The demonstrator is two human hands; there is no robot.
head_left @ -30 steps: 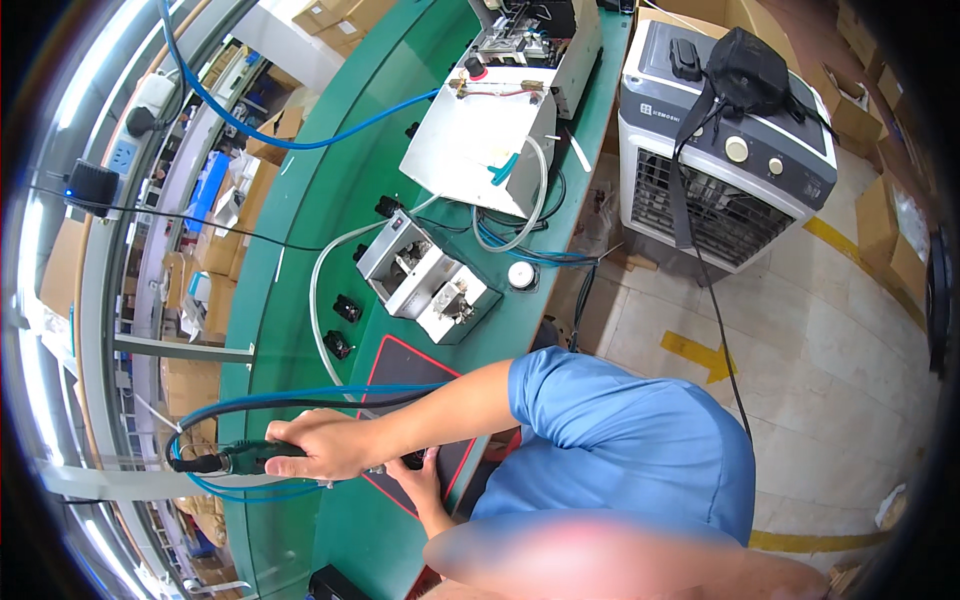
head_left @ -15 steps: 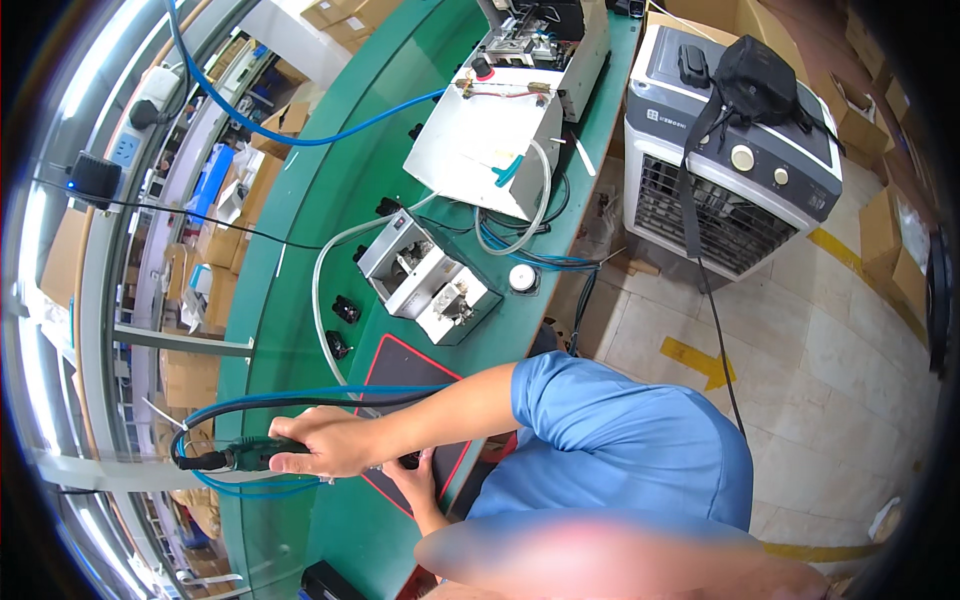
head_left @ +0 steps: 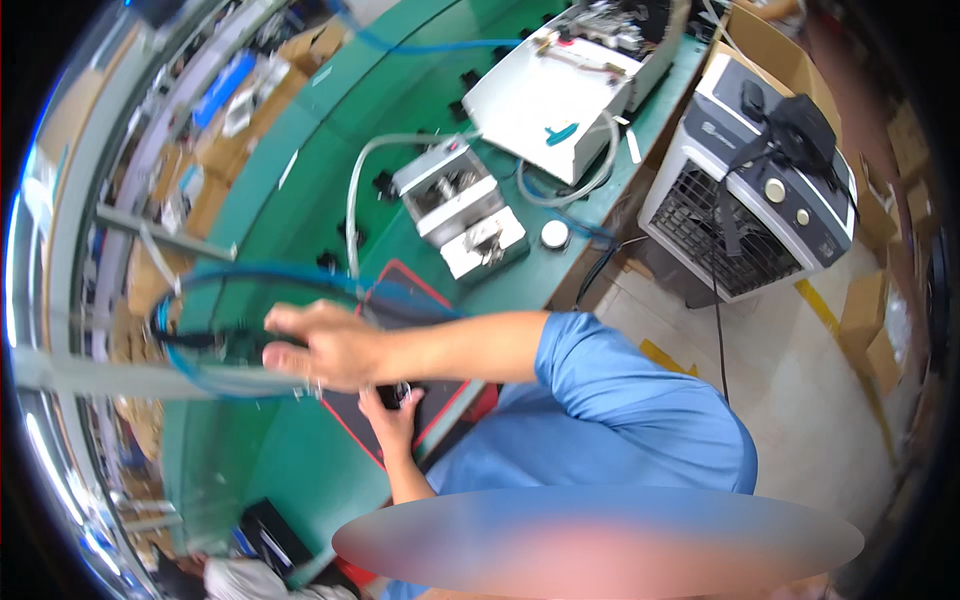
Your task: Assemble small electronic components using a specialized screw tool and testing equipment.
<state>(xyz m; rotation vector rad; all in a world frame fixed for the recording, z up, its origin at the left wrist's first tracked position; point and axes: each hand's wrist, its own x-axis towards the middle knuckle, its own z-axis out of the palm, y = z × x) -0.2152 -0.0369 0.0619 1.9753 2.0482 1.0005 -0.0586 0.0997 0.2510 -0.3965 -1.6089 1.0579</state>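
Note:
My right hand (head_left: 325,348), blurred by motion, is closed around a dark green electric screwdriver (head_left: 238,345) above the bench. The screwdriver's black cable and blue tubing loop back over the green tabletop. Part of its body is hidden by my fingers. Below my right wrist, my left hand (head_left: 390,418) grips a small black part (head_left: 402,392) over a dark mat with a red border (head_left: 425,285). The part's details are too small and smeared to make out.
Beyond the mat stand a small grey-white machine (head_left: 460,205), a round white-capped container (head_left: 554,235) and a larger white machine (head_left: 550,95) with hoses. An air cooler (head_left: 755,185) is on the floor to the right. Another person (head_left: 250,578) shows at lower left.
The view has turned, so the bench, machines and both hands sit higher in the picture. My right hand stays around the screwdriver, and my left hand remains at the mat.

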